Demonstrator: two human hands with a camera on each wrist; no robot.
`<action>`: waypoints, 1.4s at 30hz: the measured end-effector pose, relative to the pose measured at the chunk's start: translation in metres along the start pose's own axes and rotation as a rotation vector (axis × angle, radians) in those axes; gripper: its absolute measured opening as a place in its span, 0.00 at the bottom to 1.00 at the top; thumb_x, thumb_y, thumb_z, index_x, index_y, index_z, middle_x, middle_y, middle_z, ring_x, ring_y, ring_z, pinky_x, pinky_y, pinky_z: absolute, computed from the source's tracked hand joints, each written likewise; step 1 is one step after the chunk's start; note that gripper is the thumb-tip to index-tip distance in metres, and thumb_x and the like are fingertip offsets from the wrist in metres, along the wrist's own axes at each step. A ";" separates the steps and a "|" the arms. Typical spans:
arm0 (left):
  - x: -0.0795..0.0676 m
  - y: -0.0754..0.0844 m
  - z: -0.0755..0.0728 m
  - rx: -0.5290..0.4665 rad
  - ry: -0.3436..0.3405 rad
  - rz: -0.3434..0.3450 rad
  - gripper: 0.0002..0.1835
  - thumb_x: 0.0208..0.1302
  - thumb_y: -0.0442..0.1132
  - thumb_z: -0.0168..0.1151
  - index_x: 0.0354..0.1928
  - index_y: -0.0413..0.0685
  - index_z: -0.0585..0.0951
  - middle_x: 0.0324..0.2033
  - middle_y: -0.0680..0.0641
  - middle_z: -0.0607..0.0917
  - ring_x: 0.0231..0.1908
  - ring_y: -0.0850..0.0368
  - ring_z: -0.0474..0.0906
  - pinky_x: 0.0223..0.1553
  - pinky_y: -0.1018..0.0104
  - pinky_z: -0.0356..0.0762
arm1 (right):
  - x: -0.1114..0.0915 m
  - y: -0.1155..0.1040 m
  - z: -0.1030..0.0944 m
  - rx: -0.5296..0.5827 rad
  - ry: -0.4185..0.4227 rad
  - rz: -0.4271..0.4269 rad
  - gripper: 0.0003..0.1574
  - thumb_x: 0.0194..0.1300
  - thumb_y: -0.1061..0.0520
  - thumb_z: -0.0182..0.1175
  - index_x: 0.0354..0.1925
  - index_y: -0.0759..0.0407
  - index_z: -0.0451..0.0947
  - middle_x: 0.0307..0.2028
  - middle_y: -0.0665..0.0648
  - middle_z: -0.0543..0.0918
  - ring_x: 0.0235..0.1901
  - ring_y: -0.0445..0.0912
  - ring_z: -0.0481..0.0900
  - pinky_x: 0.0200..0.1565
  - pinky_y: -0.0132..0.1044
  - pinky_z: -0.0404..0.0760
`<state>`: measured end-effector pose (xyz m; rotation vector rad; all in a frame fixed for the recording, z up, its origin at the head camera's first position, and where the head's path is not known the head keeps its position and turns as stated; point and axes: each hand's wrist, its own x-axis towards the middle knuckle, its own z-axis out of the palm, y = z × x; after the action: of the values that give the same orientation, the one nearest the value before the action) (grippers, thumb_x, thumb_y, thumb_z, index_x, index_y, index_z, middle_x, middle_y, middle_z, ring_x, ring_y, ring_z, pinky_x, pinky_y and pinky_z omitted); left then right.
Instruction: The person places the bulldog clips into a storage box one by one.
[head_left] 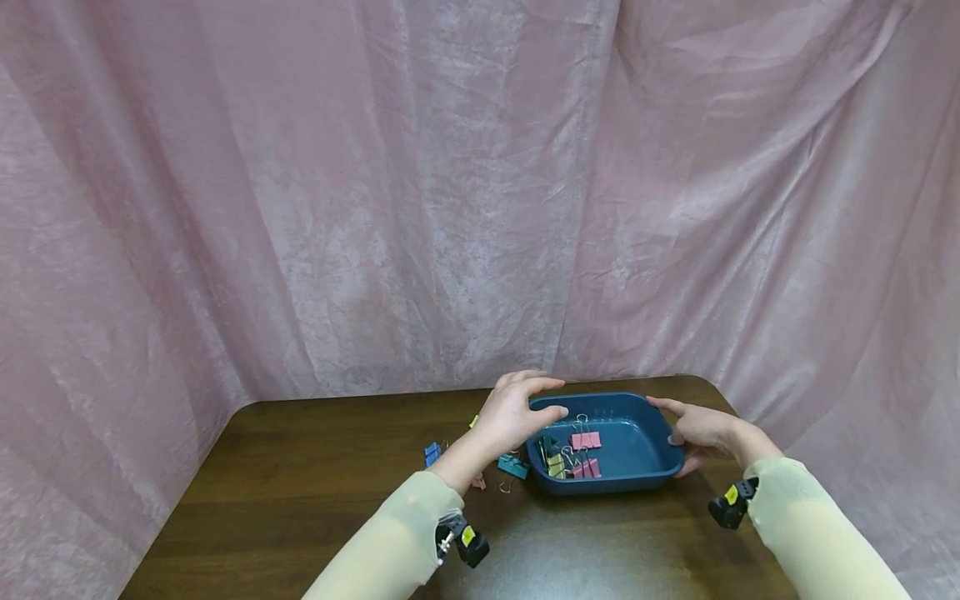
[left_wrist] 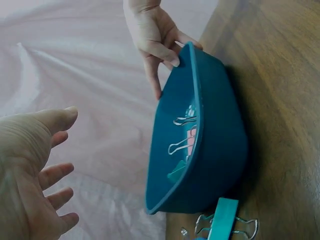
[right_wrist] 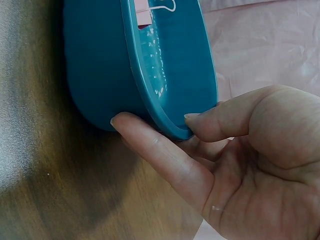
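Note:
A blue plastic tray [head_left: 637,482] with tall sides holds pink binder clips [head_left: 586,440], a yellow binder clip [head_left: 556,466] and a dark green one at its left end. My right hand [head_left: 705,433] grips the tray's right end; in the right wrist view its thumb [right_wrist: 215,120] is over the rim and other fingers press the outer wall. My left hand [head_left: 517,408] is over the tray's left end, fingers spread and nothing held. In the left wrist view that hand [left_wrist: 35,170] stands apart from the rim.
A teal binder clip [head_left: 513,466] lies on the wooden table [head_left: 300,475] just left of the tray. Farther left is a blue binder clip [head_left: 432,453], with a pink one [head_left: 478,482] partly behind the left wrist. A pink curtain [head_left: 450,208] hangs behind the table.

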<state>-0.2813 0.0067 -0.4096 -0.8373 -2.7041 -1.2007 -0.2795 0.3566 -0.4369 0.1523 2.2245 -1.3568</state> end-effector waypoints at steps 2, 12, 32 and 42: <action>-0.004 -0.002 -0.005 -0.012 -0.007 -0.007 0.24 0.68 0.55 0.68 0.65 0.66 0.82 0.67 0.53 0.75 0.69 0.49 0.63 0.66 0.43 0.66 | 0.000 0.000 0.001 -0.001 0.001 0.001 0.52 0.68 0.76 0.46 0.82 0.53 0.40 0.71 0.85 0.38 0.39 0.63 0.85 0.37 0.53 0.87; -0.017 -0.016 -0.029 0.013 0.039 -0.011 0.23 0.67 0.56 0.68 0.63 0.68 0.82 0.63 0.58 0.78 0.66 0.50 0.68 0.62 0.46 0.71 | 0.002 0.000 0.002 -0.011 0.014 0.010 0.52 0.68 0.75 0.47 0.82 0.52 0.42 0.72 0.84 0.38 0.38 0.62 0.85 0.36 0.53 0.87; -0.036 -0.033 -0.063 0.076 0.092 -0.044 0.22 0.66 0.55 0.69 0.61 0.68 0.84 0.60 0.56 0.79 0.64 0.48 0.69 0.60 0.45 0.72 | 0.000 0.002 0.003 0.000 0.012 -0.001 0.53 0.67 0.76 0.46 0.82 0.53 0.42 0.72 0.84 0.38 0.41 0.64 0.84 0.37 0.53 0.87; -0.043 -0.043 -0.081 0.109 0.128 -0.063 0.20 0.66 0.53 0.70 0.59 0.67 0.85 0.59 0.56 0.79 0.64 0.47 0.69 0.60 0.46 0.71 | 0.001 0.004 0.003 -0.003 0.010 -0.004 0.53 0.66 0.76 0.46 0.82 0.53 0.41 0.71 0.85 0.40 0.43 0.64 0.84 0.37 0.53 0.87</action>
<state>-0.2784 -0.0932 -0.3935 -0.6432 -2.6827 -1.0673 -0.2779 0.3558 -0.4411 0.1539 2.2359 -1.3576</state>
